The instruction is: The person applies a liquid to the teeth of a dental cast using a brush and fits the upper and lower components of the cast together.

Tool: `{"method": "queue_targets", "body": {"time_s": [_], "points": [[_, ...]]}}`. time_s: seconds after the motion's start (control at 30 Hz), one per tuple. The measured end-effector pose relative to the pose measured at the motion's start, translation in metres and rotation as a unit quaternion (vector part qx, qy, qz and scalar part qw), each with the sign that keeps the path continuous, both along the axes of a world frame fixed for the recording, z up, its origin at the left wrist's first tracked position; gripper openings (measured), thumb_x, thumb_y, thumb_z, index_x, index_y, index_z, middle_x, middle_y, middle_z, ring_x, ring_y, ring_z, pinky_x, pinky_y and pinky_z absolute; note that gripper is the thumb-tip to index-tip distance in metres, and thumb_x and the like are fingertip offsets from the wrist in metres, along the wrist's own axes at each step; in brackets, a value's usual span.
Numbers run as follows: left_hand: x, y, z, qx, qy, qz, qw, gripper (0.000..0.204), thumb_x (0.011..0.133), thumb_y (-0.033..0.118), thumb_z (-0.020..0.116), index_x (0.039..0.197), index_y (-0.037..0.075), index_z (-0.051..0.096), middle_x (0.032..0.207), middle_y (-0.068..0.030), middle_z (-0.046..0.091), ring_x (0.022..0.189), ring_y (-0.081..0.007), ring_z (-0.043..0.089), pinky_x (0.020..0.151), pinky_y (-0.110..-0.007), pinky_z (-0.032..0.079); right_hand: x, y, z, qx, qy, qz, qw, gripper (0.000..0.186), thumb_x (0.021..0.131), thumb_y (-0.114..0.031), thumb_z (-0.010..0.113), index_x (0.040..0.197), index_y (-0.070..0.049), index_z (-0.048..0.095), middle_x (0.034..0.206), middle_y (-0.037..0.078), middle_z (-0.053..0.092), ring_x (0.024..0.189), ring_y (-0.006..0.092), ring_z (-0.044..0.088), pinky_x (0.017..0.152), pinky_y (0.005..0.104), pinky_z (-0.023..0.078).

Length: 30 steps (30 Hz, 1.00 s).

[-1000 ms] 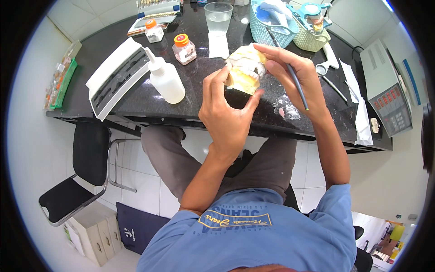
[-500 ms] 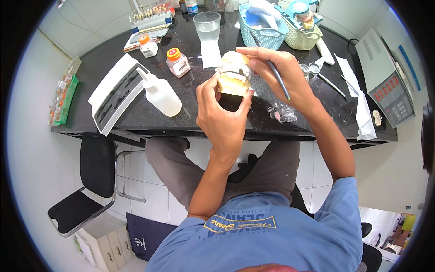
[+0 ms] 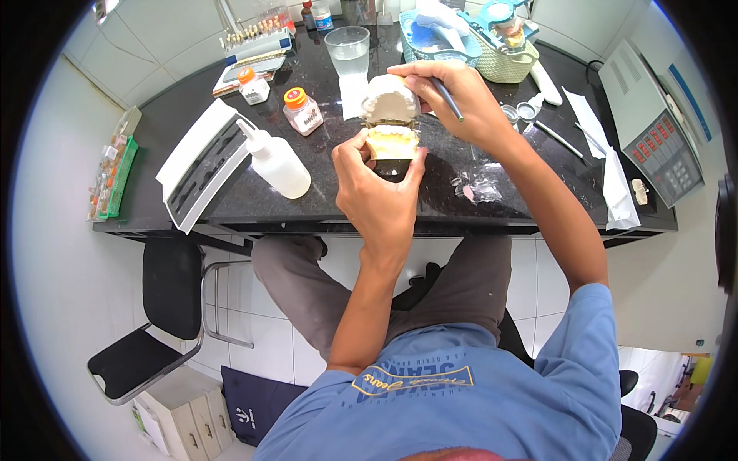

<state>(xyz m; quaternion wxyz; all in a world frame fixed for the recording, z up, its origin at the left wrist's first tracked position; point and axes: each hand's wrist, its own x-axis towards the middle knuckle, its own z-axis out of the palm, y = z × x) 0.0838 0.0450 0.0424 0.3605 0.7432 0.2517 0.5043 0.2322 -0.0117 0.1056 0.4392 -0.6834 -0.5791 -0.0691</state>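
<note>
In both hands is a dental model with its two jaws swung apart. My left hand grips the lower yellow cast between thumb and fingers, one at each side. Above it, the white upper cast is tilted back, showing its arch of teeth, and a hinge frame shows between the jaws. My right hand holds that upper cast at its right edge. A thin dark-handled brush or pen-like tool also rests in the right hand, its front part hidden by the fingers.
Left of the hands stand a white squeeze bottle, an orange-capped jar and a long white case. A water glass and a blue basket are behind. White powder smears and a keypad device lie rightward.
The jaws have opened: the upper cast has tipped up and back, away from the lower one. My right hand has moved up and left with it, the tool still in its grasp.
</note>
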Motion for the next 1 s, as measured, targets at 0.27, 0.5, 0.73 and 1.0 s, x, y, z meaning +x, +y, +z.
{"method": "queue_targets", "body": {"time_s": [0.27,0.5,0.73,1.0], "points": [[0.001,-0.002,0.002,0.01,0.019,0.007,1.0,0.076,0.067,0.019,0.087,0.126,0.0,0.043,0.106,-0.0166,0.058,0.098,-0.0284,0.06,0.083,-0.039,0.051,0.0,-0.006,0.004,0.052,0.061,-0.024,0.996,0.032,0.1,-0.022,0.046,0.118,-0.001,0.063,0.089,0.006,0.066,0.075,0.0099,0.06,0.068,0.0254,0.052],[-0.03,-0.004,-0.011,0.018,-0.136,-0.05,0.989,0.083,0.075,0.013,0.079,0.139,-0.002,0.028,0.119,-0.0177,0.049,0.11,-0.0281,0.052,0.083,-0.036,0.051,0.009,-0.024,0.048,0.067,0.044,-0.104,0.991,0.024,0.094,-0.022,0.054,0.111,-0.005,0.059,0.075,0.002,0.06,0.067,0.0092,0.055,0.06,0.0253,0.044],[-0.114,0.019,-0.083,0.097,-0.182,-0.015,0.978,0.052,0.089,0.004,0.056,0.134,-0.001,0.03,0.119,-0.0203,0.05,0.108,-0.0255,0.054,0.078,-0.031,0.053,0.046,0.041,0.083,0.008,-0.034,-0.112,0.993,0.035,0.088,-0.04,0.068,0.108,-0.011,0.071,0.08,0.003,0.068,0.074,0.0098,0.062,0.066,0.0215,0.049],[-0.172,0.07,-0.126,-0.058,-0.005,0.193,0.979,0.04,0.094,0.002,0.048,0.132,-0.001,0.038,0.119,-0.0175,0.055,0.105,-0.0261,0.057,0.083,-0.035,0.052,0.112,0.142,0.06,-0.267,-0.044,-0.088,0.959,0.035,0.085,-0.034,0.07,0.105,-0.006,0.065,0.074,0.007,0.068,0.067,0.0146,0.062,0.06,0.0306,0.048]]}}
